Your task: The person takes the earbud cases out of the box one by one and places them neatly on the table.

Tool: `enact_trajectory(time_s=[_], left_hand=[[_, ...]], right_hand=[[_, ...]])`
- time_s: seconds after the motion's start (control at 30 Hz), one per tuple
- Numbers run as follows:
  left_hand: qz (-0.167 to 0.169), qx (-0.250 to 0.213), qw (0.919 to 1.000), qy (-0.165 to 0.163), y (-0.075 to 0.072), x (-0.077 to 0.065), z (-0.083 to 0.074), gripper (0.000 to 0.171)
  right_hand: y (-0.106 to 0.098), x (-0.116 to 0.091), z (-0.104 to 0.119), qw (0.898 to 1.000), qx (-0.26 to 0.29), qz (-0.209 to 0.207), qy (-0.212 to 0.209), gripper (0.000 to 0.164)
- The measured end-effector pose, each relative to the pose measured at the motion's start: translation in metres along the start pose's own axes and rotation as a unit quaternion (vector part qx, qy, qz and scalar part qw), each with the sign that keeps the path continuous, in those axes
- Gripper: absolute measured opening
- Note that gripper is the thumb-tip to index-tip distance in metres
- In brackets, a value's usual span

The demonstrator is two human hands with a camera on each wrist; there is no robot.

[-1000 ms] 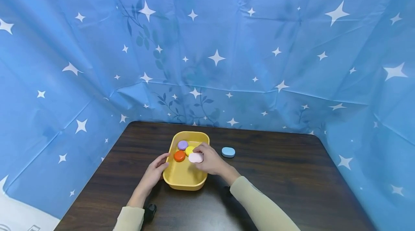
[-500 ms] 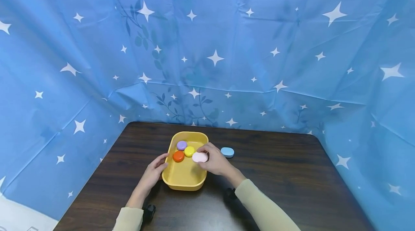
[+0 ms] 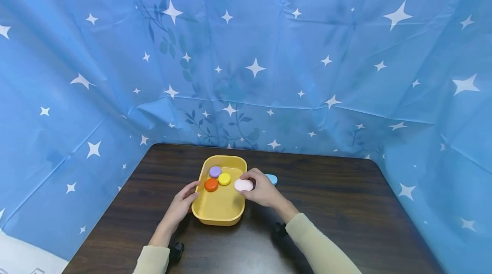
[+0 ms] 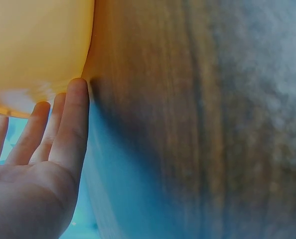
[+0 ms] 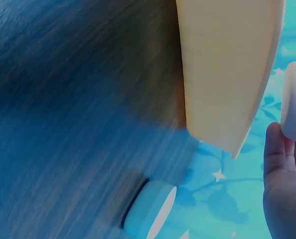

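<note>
A pale pink oval piece is pinched between the fingers and thumb of my right hand, raised over the right rim of the yellow tray. In the right wrist view the pink piece shows thick rounded sides at the frame's edge, apart from the tray's outer wall. My left hand touches the tray's left side. The left wrist view shows its fingers nearly straight, fingertips against the wall. Inside the tray lie a purple piece, a yellow one and an orange-red one, grouped toward the back left.
A light blue oval piece with a white face lies on the dark wooden table, right of the tray and partly behind my right hand. A blue star-printed curtain hangs behind the table and along its sides.
My right hand has moved right with the pink piece, from over the tray's inside to its right rim, uncovering the yellow piece and partly covering the blue one. The left hand stays put.
</note>
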State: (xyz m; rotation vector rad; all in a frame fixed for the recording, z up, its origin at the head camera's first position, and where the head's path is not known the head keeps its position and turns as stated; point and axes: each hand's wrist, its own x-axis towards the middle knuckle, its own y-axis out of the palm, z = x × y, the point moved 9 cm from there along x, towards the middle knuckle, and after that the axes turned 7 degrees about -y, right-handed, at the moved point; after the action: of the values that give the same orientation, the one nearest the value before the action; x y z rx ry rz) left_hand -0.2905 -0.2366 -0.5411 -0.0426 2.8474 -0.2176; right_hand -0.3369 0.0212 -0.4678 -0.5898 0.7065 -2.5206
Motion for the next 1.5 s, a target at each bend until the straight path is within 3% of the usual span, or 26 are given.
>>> enact_trajectory(time_s=[0.37,0.9,1.5], left_hand=[[0.011,-0.004,0.9999,0.004,0.001,-0.005,-0.004,0.045],[0.013,-0.006,0.9999,0.010,0.001,-0.004,-0.003,0.045],[0.007,0.005,0.9999,0.007,0.000,-0.005,-0.003,0.044]], right_hand=[[-0.015,-0.007,-0.009,1.000,0.010,-0.007,0.004,0.037],[-0.039,-0.017,-0.017,0.999,-0.020,-0.027,-0.008,0.036],[-0.062,-0.027,-0.034,0.998,-0.044,-0.035,0.021,0.036]])
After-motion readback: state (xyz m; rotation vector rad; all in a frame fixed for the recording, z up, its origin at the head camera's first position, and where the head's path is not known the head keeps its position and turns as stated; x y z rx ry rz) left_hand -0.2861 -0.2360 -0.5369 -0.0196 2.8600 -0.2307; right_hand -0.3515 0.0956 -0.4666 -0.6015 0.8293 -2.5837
